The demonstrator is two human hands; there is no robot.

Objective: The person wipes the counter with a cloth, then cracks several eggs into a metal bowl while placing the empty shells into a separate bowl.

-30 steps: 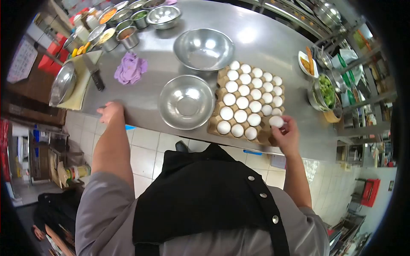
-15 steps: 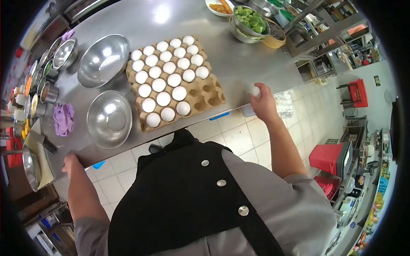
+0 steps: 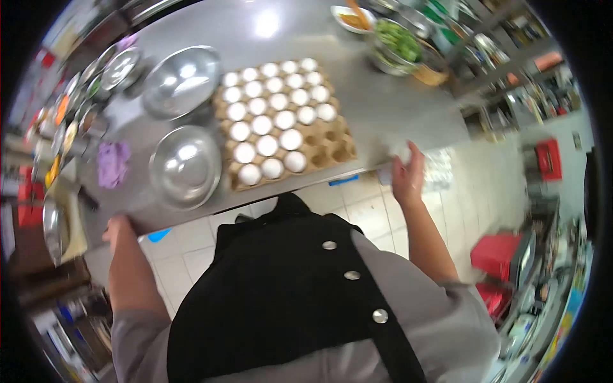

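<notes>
In the head view, I counted twenty-six white eggs [image 3: 285,119] in the one cardboard egg tray [image 3: 350,152] on the steel table [image 3: 408,105], with four bare cups at its near right corner. Two big steel mixing bowls stood just left of it, the farther one [image 3: 181,83] and the nearer one [image 3: 185,167], both with nothing but shine inside.

The right hand [image 3: 408,177] was out past the tray at the table's near edge, thumb and fingers parted and pointing away from the body; a pale shape [image 3: 402,153] blurred between them, and I couldn't tell whether it was gripped. The left arm reached down straight, its hand [image 3: 119,228] against the near edge; how far those fingers curled I couldn't tell.

One purple cloth [image 3: 113,165] lay beyond the left hand. Over on the far right sat a bowl of leafy greens [image 3: 399,39] and a white dish [image 3: 345,24], well apart from the eggs.
</notes>
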